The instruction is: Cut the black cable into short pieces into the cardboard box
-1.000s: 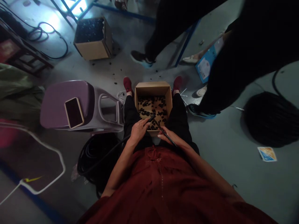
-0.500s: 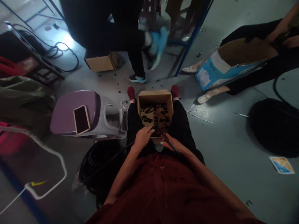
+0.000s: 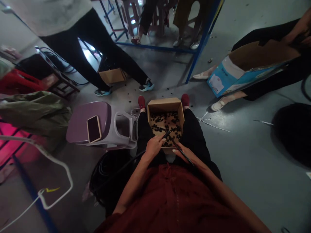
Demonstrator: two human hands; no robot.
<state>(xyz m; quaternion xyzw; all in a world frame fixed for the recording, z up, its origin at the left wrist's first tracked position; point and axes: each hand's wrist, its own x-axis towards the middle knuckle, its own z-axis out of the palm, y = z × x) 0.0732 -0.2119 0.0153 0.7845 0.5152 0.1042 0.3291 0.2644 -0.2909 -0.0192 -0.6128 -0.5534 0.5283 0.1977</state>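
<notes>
A cardboard box (image 3: 166,104) with many small black pieces in it stands on the floor between my feet. My left hand (image 3: 155,145) is closed on a black cable (image 3: 128,162) near its end, over the near left part of the box. The cable runs back past my left forearm towards a black coil (image 3: 104,171). My right hand (image 3: 182,151), at the near right edge of the box, is closed around a thin dark tool (image 3: 184,153). The tool's far end lies close to the cable end; whether they touch is too small to tell.
To the left stands a purple stool (image 3: 75,121) with a phone (image 3: 94,129) on it. A person (image 3: 97,45) stands ahead on the left. At the right, a seated person holds a blue carton (image 3: 224,77). A black cable coil (image 3: 293,132) lies on the right.
The view has shifted slightly, so most things appear further right. The person ahead has stepped left, both feet now on the floor. Both my hands keep their holds.
</notes>
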